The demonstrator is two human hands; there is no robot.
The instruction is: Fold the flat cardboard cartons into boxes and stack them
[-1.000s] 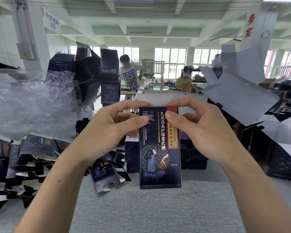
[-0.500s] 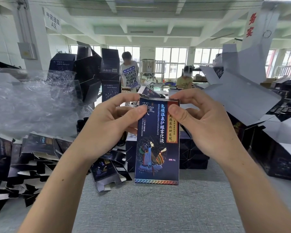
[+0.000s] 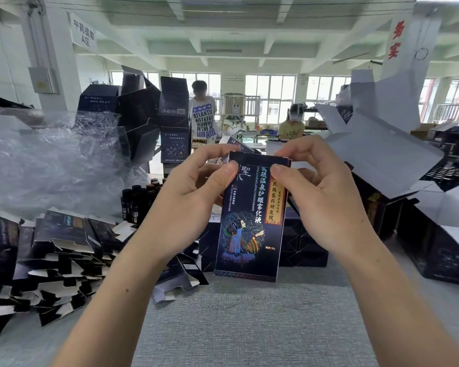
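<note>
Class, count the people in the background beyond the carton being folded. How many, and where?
2. A person in a white T-shirt stands left of centre, by the windows; a person in a yellow shirt is further right. Others may hide behind the stacked boxes.

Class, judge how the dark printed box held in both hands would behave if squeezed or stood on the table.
Probably light: the left hand and right hand pinch the box with a few fingers near its top. Likely dents easily, being thin card like the flat cartons piled nearby. Tall and narrow, so it may tip when nudged.
</note>
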